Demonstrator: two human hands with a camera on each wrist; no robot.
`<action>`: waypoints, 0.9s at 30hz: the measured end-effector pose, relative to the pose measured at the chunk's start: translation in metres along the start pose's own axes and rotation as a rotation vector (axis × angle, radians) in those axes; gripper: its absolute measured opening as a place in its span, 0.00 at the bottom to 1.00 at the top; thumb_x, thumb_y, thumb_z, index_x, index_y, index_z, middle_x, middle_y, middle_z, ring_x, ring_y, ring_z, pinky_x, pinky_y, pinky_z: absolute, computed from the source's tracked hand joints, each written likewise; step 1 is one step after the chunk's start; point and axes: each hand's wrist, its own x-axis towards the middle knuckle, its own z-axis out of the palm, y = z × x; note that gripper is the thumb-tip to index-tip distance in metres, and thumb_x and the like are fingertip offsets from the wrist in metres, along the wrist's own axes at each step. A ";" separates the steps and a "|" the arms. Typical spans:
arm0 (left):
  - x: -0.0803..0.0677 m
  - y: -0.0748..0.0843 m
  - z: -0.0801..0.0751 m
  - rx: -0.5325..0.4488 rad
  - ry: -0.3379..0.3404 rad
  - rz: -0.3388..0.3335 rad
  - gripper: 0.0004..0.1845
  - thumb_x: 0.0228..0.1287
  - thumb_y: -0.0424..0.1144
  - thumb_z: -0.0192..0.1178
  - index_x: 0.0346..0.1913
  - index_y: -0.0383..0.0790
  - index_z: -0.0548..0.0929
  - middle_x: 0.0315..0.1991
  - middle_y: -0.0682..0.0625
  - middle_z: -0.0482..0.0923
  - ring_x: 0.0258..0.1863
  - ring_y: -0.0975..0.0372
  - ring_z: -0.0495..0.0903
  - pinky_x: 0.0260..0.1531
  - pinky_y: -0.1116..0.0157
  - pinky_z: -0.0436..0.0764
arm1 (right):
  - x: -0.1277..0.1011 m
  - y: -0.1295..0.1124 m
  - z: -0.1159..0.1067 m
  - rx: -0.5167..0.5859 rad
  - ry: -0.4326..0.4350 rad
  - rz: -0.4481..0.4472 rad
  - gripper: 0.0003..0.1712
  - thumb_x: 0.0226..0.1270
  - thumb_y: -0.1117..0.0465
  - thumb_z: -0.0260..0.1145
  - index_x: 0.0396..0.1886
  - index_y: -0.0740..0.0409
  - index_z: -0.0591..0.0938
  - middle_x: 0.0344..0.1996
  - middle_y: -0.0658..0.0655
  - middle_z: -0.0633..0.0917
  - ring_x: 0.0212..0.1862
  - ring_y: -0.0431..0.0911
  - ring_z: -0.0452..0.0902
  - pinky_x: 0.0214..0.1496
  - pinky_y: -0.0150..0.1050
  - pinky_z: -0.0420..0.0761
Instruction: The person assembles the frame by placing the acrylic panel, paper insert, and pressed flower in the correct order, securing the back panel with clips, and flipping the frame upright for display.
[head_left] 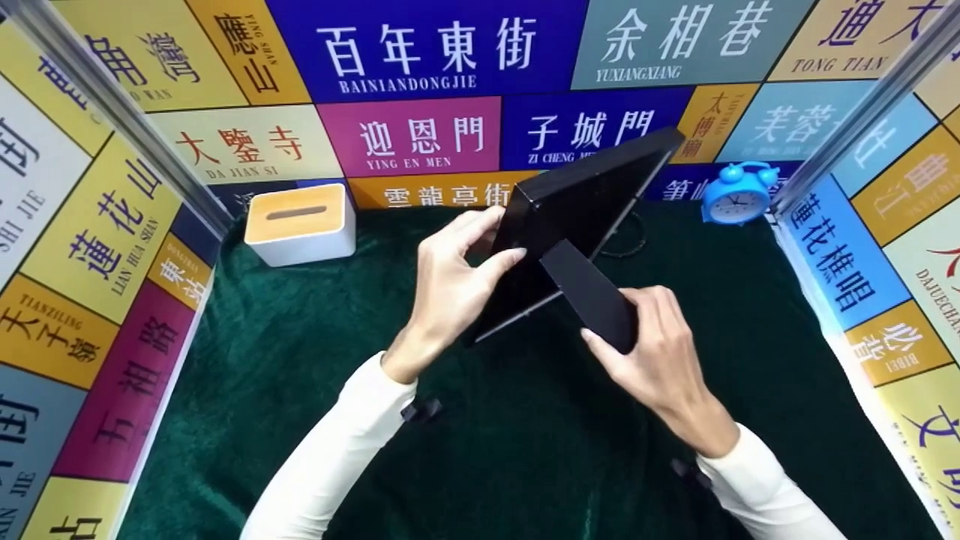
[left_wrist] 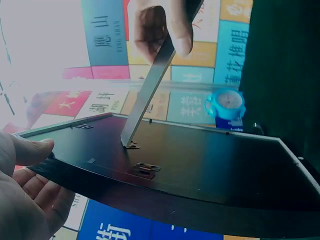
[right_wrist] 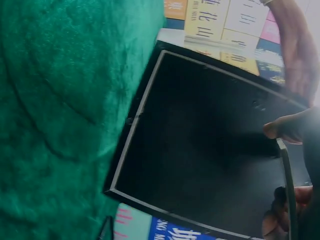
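A black picture frame (head_left: 585, 195) is held tilted above the green cloth, its back toward me. My left hand (head_left: 450, 285) grips its left edge, thumb on the back and fingers underneath (left_wrist: 30, 190). My right hand (head_left: 660, 360) pinches the free end of the frame's black fold-out stand (head_left: 592, 296). In the left wrist view the stand (left_wrist: 147, 95) rises from its hinge on the frame back (left_wrist: 200, 160), with the right fingertips (left_wrist: 160, 25) round its top. The right wrist view shows the frame back (right_wrist: 200, 150) and the stand's thin edge (right_wrist: 287, 190).
A white tissue box with a wooden lid (head_left: 300, 223) stands at the back left. A blue alarm clock (head_left: 736, 193) stands at the back right. Green velvet cloth (head_left: 300, 375) covers the table. Walls of coloured sign panels close in three sides.
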 end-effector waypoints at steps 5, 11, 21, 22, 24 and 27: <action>-0.008 -0.007 -0.005 0.087 0.033 0.178 0.21 0.66 0.33 0.80 0.60 0.32 0.91 0.52 0.42 0.90 0.51 0.57 0.88 0.56 0.59 0.87 | 0.003 0.010 0.026 0.064 -0.002 0.024 0.36 0.58 0.54 0.87 0.58 0.71 0.82 0.48 0.68 0.83 0.50 0.60 0.79 0.54 0.51 0.78; -0.026 -0.014 -0.005 0.167 0.014 0.330 0.19 0.69 0.32 0.77 0.60 0.31 0.89 0.54 0.41 0.89 0.55 0.53 0.87 0.62 0.58 0.85 | -0.001 0.022 0.063 0.120 -0.032 0.071 0.37 0.57 0.54 0.89 0.58 0.69 0.81 0.49 0.66 0.82 0.50 0.57 0.78 0.55 0.50 0.80; -0.058 -0.027 0.002 0.222 -0.024 0.465 0.18 0.64 0.30 0.79 0.56 0.31 0.89 0.48 0.43 0.87 0.48 0.52 0.85 0.53 0.58 0.86 | -0.011 0.039 0.102 0.155 -0.066 0.069 0.33 0.55 0.55 0.89 0.54 0.65 0.83 0.47 0.61 0.83 0.49 0.56 0.80 0.52 0.52 0.79; -0.061 -0.028 0.003 0.222 -0.025 0.468 0.17 0.66 0.30 0.78 0.55 0.31 0.89 0.48 0.43 0.87 0.47 0.51 0.85 0.53 0.58 0.86 | -0.011 0.040 0.104 0.156 -0.066 0.068 0.33 0.55 0.56 0.89 0.54 0.65 0.83 0.46 0.61 0.83 0.49 0.56 0.80 0.52 0.52 0.79; -0.065 -0.030 0.006 0.220 -0.028 0.468 0.16 0.68 0.31 0.77 0.55 0.30 0.88 0.48 0.43 0.86 0.47 0.51 0.85 0.53 0.58 0.86 | -0.013 0.042 0.107 0.154 -0.065 0.067 0.33 0.55 0.56 0.90 0.53 0.66 0.83 0.46 0.62 0.83 0.49 0.57 0.80 0.51 0.53 0.79; -0.070 -0.031 0.011 0.222 -0.030 0.463 0.16 0.69 0.31 0.76 0.57 0.30 0.88 0.49 0.43 0.86 0.48 0.51 0.85 0.54 0.58 0.86 | -0.014 0.045 0.111 0.147 -0.070 0.071 0.33 0.55 0.56 0.90 0.53 0.67 0.82 0.46 0.62 0.83 0.48 0.57 0.79 0.51 0.53 0.80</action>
